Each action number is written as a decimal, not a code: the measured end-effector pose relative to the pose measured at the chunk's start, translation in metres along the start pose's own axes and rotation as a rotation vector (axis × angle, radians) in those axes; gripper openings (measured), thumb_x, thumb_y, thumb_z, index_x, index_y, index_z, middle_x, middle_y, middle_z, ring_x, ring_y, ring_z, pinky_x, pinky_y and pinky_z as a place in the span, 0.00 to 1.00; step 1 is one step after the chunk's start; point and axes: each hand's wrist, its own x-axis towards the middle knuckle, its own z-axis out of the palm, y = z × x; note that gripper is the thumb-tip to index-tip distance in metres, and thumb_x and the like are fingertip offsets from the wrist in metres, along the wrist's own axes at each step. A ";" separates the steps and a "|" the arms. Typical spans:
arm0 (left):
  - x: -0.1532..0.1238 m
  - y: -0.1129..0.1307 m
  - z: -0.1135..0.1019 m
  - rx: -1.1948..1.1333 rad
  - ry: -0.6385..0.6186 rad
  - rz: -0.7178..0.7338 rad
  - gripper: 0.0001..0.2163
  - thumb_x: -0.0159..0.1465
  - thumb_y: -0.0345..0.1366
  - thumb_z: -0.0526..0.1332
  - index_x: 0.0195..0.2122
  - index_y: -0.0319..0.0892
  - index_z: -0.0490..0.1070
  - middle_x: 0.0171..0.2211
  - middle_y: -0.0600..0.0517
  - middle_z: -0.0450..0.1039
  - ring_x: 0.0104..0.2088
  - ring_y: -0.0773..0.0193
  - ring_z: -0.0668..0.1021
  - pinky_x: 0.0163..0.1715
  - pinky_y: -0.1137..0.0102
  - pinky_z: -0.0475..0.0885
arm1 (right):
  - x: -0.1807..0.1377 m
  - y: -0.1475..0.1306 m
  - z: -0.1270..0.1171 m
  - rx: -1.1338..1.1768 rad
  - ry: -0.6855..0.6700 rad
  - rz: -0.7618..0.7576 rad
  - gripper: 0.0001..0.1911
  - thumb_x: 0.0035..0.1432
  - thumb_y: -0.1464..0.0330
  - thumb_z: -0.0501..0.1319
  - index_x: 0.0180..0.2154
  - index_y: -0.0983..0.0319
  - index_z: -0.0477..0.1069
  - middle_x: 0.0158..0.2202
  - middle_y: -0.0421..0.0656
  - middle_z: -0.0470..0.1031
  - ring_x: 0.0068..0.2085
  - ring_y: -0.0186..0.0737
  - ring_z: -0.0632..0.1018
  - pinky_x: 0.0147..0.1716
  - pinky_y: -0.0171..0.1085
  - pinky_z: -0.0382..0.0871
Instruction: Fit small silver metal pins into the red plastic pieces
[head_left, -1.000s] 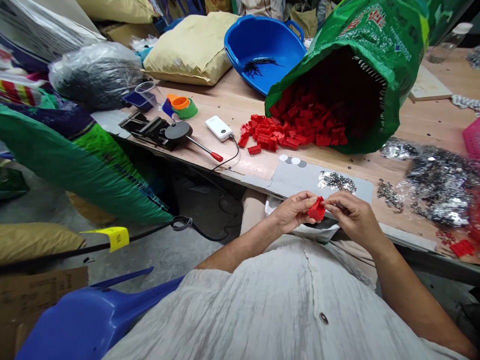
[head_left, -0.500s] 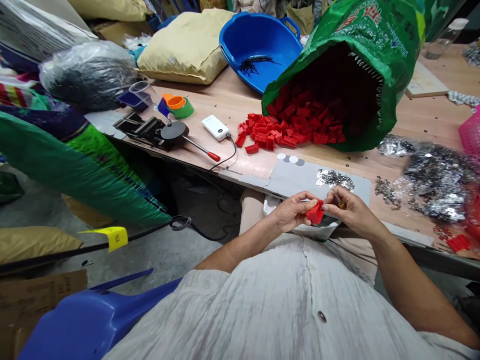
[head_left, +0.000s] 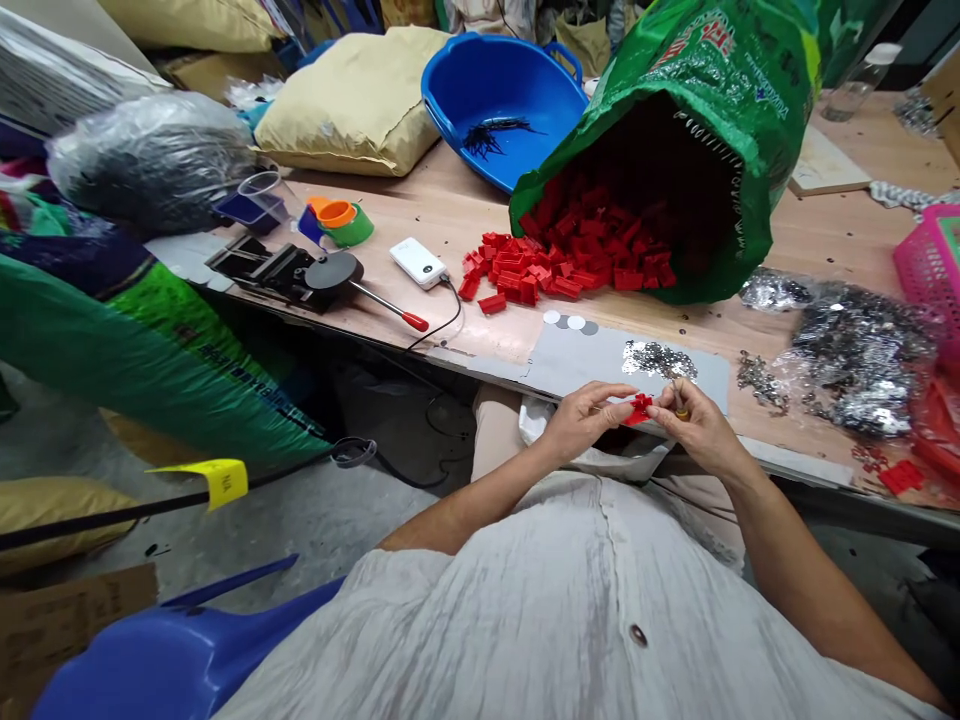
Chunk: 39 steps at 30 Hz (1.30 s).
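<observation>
Between the hands, the left hand (head_left: 589,420) pinches a small red plastic block (head_left: 640,409) while the right hand (head_left: 699,428), gripping a slim yellow-ended tool (head_left: 681,410) (too small to identify), apparently works it, calling next for steadiness, below flat silvery metal pieces (head_left: 660,361).

On the bench (head_left: 397,210), a blue basin (head_left: 480,85) holding thin black strips (head_left: 487,137) stands beside a beige sack (head_left: 352,100); nearer the edge lie a white cabled device (head_left: 418,262) and a black metal tool (head_left: 334,271) with a red-tipped lever. Lower left, a blue plastic chair (head_left: 150,660) is near a cardboard box (head_left: 75,620)
</observation>
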 end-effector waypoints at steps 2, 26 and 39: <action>-0.004 0.000 0.001 0.175 0.044 0.194 0.19 0.55 0.45 0.70 0.45 0.43 0.77 0.46 0.45 0.75 0.47 0.57 0.77 0.49 0.62 0.74 | -0.003 0.003 0.003 0.004 0.030 0.020 0.16 0.57 0.56 0.64 0.32 0.58 0.61 0.29 0.36 0.64 0.30 0.34 0.65 0.31 0.35 0.61; -0.018 -0.023 -0.010 0.148 0.073 0.205 0.13 0.57 0.40 0.69 0.42 0.43 0.78 0.41 0.46 0.79 0.42 0.59 0.79 0.48 0.65 0.72 | -0.017 0.000 0.006 0.325 -0.289 0.335 0.28 0.52 0.51 0.67 0.49 0.57 0.64 0.34 0.38 0.74 0.21 0.26 0.60 0.20 0.31 0.52; -0.008 -0.025 -0.012 -0.378 0.132 -0.070 0.24 0.58 0.39 0.68 0.56 0.44 0.71 0.43 0.50 0.76 0.43 0.64 0.78 0.51 0.66 0.74 | 0.043 0.011 -0.023 -0.896 0.185 -0.122 0.10 0.63 0.67 0.56 0.41 0.58 0.74 0.43 0.46 0.77 0.42 0.46 0.77 0.41 0.43 0.68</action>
